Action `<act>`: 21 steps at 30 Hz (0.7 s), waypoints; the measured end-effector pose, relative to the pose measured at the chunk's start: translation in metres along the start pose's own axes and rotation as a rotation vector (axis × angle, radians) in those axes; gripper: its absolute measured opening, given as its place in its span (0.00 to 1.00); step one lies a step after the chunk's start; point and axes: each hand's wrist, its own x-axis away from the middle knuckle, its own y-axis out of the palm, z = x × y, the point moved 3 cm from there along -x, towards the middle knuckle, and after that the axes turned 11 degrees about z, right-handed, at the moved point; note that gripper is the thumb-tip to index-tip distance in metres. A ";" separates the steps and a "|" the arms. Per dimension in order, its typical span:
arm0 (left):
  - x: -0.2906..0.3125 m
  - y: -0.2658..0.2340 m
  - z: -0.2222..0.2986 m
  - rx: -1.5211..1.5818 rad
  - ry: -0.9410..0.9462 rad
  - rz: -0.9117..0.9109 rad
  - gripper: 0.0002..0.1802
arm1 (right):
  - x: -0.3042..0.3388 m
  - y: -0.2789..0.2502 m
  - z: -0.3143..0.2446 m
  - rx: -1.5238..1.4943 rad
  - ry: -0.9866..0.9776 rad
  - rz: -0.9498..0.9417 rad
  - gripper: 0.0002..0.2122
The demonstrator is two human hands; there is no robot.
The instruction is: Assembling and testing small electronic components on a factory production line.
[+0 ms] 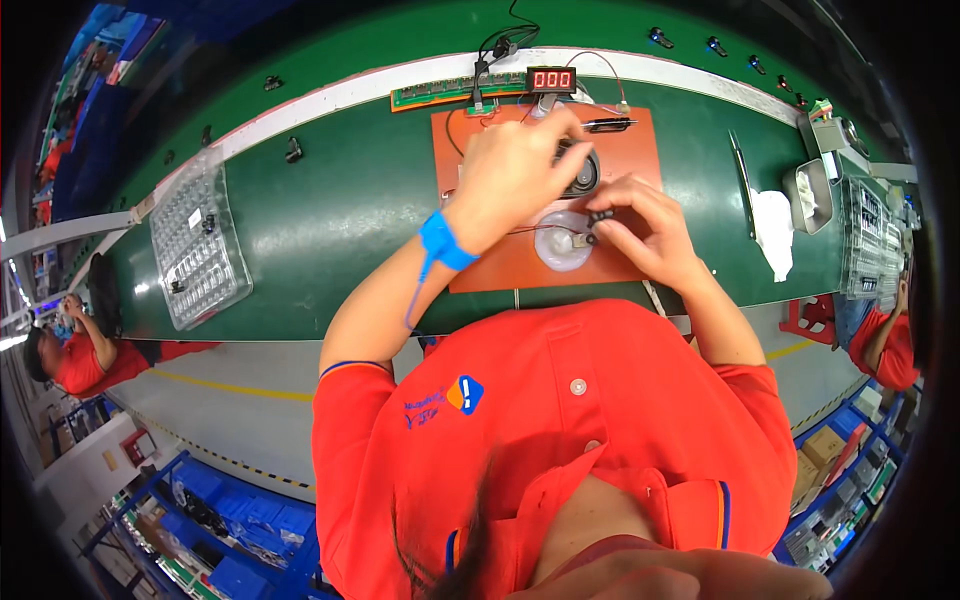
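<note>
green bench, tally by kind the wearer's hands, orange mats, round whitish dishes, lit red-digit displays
Bare hands: 2 (left hand, right hand)
Flat orange rectangular mat: 1
Round translucent whitish dish: 1
Black display with red digits: 1
Total: 5

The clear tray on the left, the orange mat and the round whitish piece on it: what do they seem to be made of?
Clear tray: probably thin glossy plastic, see-through with moulded pockets and bright reflections. Orange mat: perhaps rubber or plastic; its surface looks even and matt. Round whitish piece: maybe milky plastic; it looks translucent.
</note>
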 end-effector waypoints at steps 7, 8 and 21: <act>-0.001 0.022 0.013 -0.329 0.262 0.077 0.13 | 0.026 0.003 -0.001 0.241 -0.266 0.077 0.08; -0.002 0.020 0.011 -0.249 0.274 0.088 0.12 | 0.027 0.007 0.004 0.254 -0.341 0.043 0.06; -0.022 -0.087 -0.090 -0.201 -0.198 0.607 0.12 | -0.043 -0.028 0.049 0.149 -0.155 0.465 0.10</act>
